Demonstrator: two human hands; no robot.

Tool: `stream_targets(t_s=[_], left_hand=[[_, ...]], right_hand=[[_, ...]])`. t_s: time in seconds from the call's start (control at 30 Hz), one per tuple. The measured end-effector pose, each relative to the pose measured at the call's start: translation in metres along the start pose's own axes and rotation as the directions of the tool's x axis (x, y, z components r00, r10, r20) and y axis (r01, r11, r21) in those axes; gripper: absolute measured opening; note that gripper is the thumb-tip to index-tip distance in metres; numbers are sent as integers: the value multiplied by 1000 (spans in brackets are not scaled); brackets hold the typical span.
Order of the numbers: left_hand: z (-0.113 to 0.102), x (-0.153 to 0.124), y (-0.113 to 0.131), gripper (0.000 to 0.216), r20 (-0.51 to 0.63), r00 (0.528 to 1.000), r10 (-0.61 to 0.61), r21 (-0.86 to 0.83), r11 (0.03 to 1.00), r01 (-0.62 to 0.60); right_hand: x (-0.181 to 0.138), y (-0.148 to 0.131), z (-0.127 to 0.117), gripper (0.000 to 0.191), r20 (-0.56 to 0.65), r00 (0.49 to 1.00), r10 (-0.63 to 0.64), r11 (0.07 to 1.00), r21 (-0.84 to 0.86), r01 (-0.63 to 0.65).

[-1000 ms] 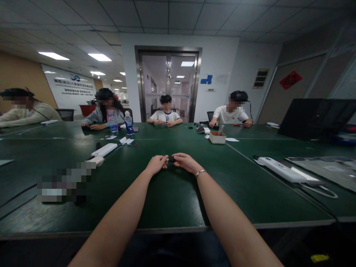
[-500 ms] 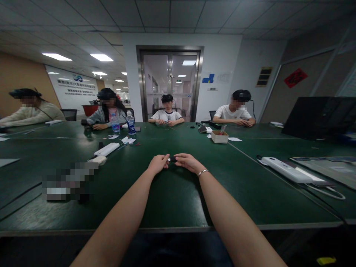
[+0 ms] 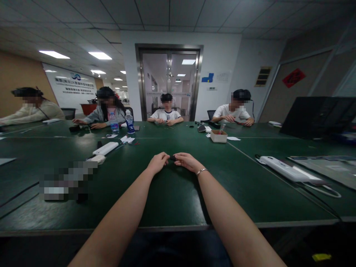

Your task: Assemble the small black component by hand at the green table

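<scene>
Over the green table [image 3: 172, 200], my two hands meet with fingertips almost touching. My right hand [image 3: 187, 162] has its fingers closed on a small black object [image 3: 172, 158], too small and dark to tell its kind. My left hand [image 3: 159, 163] is pinched at the left end of that object, thumb and forefinger together. Whether those left fingers grip the black object or a separate piece, I cannot tell. A bracelet circles my right wrist.
Two bottles [image 3: 129, 122] stand at the back left, near scraps of paper [image 3: 127, 139]. Power strips lie left [image 3: 105, 148] and right [image 3: 283, 168]. A small open box [image 3: 218, 136] sits at the back right. A dark monitor [image 3: 319, 116] stands right. Several people sit across the table.
The silvery part that showed between my hands is out of sight; only the black part shows. Both hands stay nearly in place. A co-worker at the back left has reached an arm outward.
</scene>
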State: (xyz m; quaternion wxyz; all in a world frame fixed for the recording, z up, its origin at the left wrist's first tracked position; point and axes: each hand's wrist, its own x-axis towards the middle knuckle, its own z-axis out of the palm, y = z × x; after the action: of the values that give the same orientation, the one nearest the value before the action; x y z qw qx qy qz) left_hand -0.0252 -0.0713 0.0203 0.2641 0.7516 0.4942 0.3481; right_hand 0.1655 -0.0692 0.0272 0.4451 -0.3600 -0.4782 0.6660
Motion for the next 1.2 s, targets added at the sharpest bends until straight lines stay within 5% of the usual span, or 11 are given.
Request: stream_targets(t_s=[0.2, 0.37, 0.7, 0.9, 1.07, 1.2], left_hand=[[2, 0, 3, 21, -72, 993, 95, -65, 993, -100], [4, 1, 0, 38, -62, 997, -34, -93, 995, 29], [6, 2, 2, 39, -74, 996, -54, -169, 985, 41], [7, 2, 2, 30, -99, 995, 28, -128, 991, -41], [7, 2, 4, 29, -45, 998, -47, -111, 993, 42], [5, 2, 3, 27, -148, 988, 45, -32, 998, -51]], right_hand=[[2, 2, -1, 12, -10, 1000, 5, 1000, -14, -5], [3, 3, -1, 13, -12, 1000, -9, 1000, -20, 8], [1, 0, 3, 15, -27, 1000, 7, 999, -46, -8], [0, -1, 4, 15, -32, 999, 21, 998, -59, -22], [1, 1, 2, 16, -4, 1000, 17, 996, -85, -17], [0, 0, 2, 16, 13, 1000, 10, 995, -99, -9]])
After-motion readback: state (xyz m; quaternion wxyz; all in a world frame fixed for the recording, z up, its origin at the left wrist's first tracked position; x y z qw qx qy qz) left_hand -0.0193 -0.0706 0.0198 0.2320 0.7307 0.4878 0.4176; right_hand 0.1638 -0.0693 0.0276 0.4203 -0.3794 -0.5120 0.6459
